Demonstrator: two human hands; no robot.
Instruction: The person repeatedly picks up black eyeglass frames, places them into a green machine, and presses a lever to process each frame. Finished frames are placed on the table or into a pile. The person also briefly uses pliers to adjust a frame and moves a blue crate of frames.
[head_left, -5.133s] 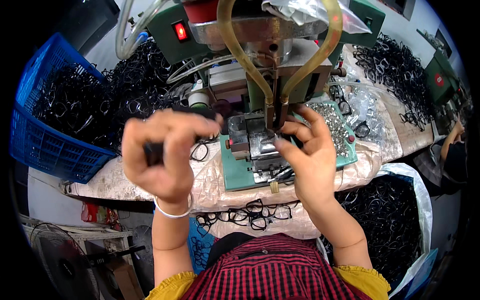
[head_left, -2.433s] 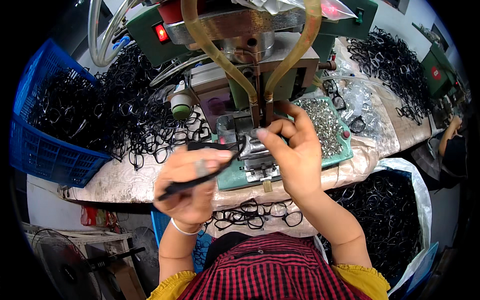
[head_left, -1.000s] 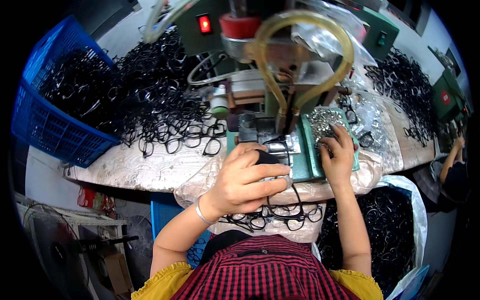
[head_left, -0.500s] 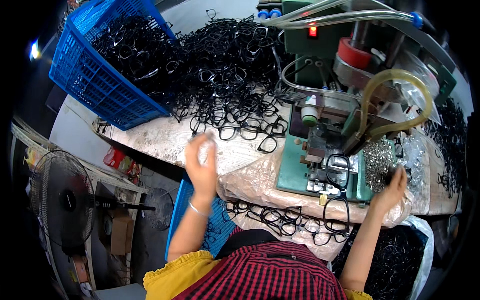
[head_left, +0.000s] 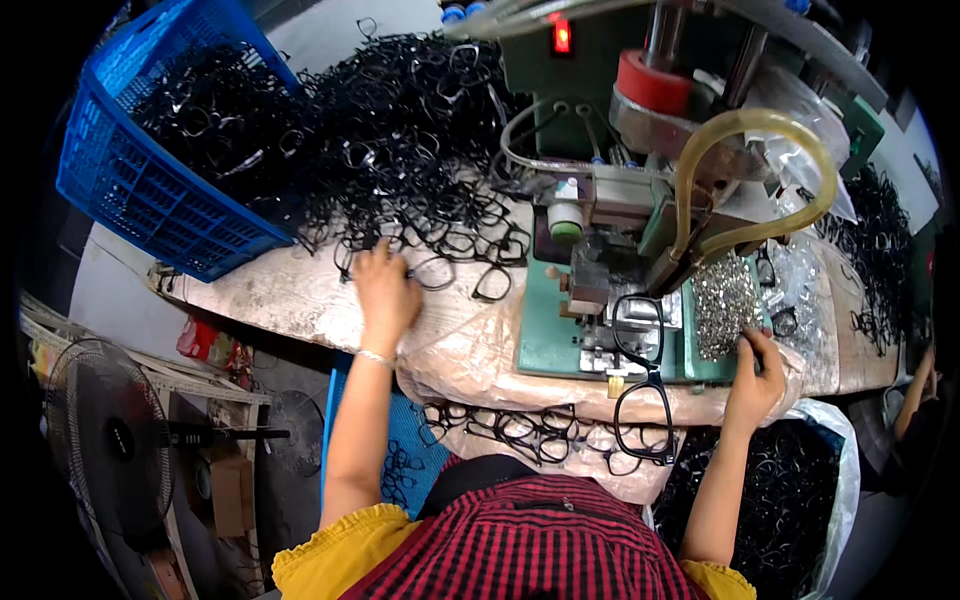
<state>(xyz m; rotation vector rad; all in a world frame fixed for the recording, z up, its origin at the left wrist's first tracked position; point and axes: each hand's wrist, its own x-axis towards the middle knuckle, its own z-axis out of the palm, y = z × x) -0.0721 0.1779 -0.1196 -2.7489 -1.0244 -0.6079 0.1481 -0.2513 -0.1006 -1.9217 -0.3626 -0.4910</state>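
Observation:
My left hand (head_left: 385, 290) rests flat on the bench at the edge of a big heap of black spectacle frames (head_left: 400, 150), fingers on one of them; whether it grips a frame I cannot tell. My right hand (head_left: 757, 375) reaches into a pile of small silver metal parts (head_left: 722, 300) on the green press machine (head_left: 600, 340), fingertips pinched at the pile's edge. A black spectacle frame (head_left: 640, 385) lies on the machine's fixture and hangs over the bench's front edge.
A blue plastic crate (head_left: 150, 190) full of black frames stands at the far left. More frames lie on a plastic sheet in front of my lap (head_left: 520, 435) and in a bag (head_left: 790, 500) at the right. A fan (head_left: 105, 440) stands on the floor left. Another person's arm (head_left: 915, 385) shows far right.
My left hand has moved from the machine out to the left, to the heap of frames. My right hand went from the fixture to the silver parts. The view swung left.

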